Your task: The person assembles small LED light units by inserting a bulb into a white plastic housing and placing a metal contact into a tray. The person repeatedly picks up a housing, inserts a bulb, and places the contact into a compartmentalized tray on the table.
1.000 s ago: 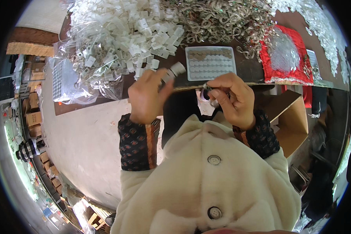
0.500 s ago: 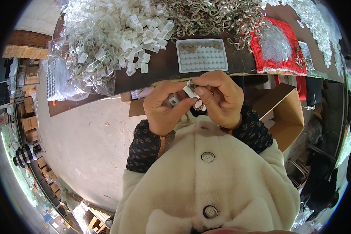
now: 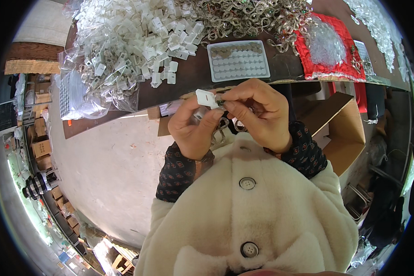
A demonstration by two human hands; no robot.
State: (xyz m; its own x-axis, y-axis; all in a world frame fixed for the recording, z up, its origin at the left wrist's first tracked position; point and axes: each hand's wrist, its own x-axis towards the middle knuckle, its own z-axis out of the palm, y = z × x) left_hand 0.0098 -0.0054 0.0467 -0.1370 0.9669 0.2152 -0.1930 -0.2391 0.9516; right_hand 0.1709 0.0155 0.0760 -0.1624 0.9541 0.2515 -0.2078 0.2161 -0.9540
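Observation:
My left hand (image 3: 191,131) pinches a small white plastic case (image 3: 206,98) between thumb and fingers, just off the table's front edge. Another whitish piece, partly hidden, sits within the same palm. Thumb and forefinger of my right hand (image 3: 262,112) are closed on a small dark-and-metallic part (image 3: 219,100) at the case's right side; whether it is inside or only touching cannot be made out. Loops of clear-coated wire (image 3: 221,131) hang below, between the two hands. Beyond them on the table lie a heap of white plastic cases (image 3: 142,41) and a heap of coiled wires (image 3: 248,18).
A white pocketed tray (image 3: 241,73) holds round discs along its far side. Right of it, a red cloth (image 3: 324,71) carries clear plastic pieces (image 3: 326,46). A clear bag (image 3: 80,99) lies at the table's left. An open cardboard box (image 3: 347,131) stands below the edge at right.
The white case has turned, its broad face now showing, and has shifted left and up in my left fingers. The right fingertips now hold the small part beside it; wire loops show below.

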